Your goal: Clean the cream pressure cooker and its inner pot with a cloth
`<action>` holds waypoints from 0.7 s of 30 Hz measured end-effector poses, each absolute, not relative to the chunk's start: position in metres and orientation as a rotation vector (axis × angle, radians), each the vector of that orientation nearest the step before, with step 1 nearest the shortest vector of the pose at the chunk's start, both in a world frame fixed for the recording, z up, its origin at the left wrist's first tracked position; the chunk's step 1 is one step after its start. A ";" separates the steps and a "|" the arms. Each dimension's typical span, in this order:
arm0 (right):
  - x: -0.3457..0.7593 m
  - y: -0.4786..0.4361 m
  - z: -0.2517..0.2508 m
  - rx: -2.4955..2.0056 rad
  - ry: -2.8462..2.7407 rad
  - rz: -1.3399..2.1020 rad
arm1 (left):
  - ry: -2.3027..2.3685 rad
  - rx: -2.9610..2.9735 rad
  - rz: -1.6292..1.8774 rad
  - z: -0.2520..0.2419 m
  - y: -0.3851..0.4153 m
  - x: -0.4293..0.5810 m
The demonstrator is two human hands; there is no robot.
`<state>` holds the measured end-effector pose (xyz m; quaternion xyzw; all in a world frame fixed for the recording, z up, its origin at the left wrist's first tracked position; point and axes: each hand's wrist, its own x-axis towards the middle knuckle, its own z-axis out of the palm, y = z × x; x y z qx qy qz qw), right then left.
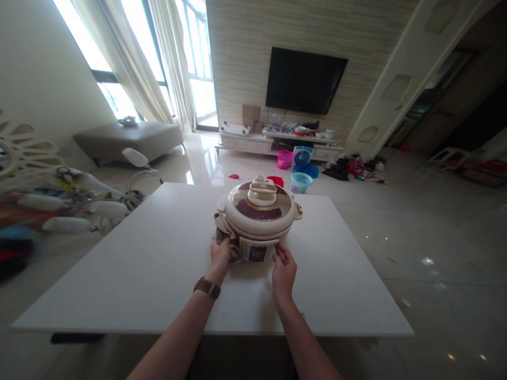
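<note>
A cream electric cooker (259,227) stands upright on the white table (158,274), its lid (259,208) on. The lid is brown and beige with a raised handle and knob on top. At the front is a control panel (258,250) with a dark centre. My left hand (222,253) is closed on a crumpled brown and beige cloth (225,227), which lies against the cooker's left side. My right hand (284,266) has its fingers curled in, the fingertips at the right edge of the panel. Part of the cloth is hidden behind my left hand.
Beyond the table, a pink basket (284,159) and a light blue basket (301,182) stand on the tiled floor. A low cabinet (245,143) carries clutter beneath a television (306,80). Lamp parts (69,226) lie at the left, near a grey bench (130,140).
</note>
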<state>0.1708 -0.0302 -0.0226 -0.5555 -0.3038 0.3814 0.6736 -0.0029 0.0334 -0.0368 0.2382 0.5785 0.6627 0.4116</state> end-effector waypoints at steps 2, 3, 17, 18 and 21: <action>0.170 -0.030 -0.022 -1.254 -0.671 0.862 | 1.427 0.518 1.653 -0.042 0.036 -0.003; 0.170 -0.030 -0.022 -1.254 -0.665 0.865 | 1.417 0.480 1.656 -0.043 0.037 -0.002; 0.170 -0.031 -0.021 -1.232 -0.602 0.933 | 1.514 1.316 1.983 0.025 0.006 0.019; 0.170 -0.031 -0.021 -1.224 -0.594 0.941 | 1.488 1.496 1.914 0.028 0.003 0.020; 0.169 -0.030 -0.021 -1.196 -0.577 0.954 | 1.392 1.921 1.665 0.034 -0.005 0.024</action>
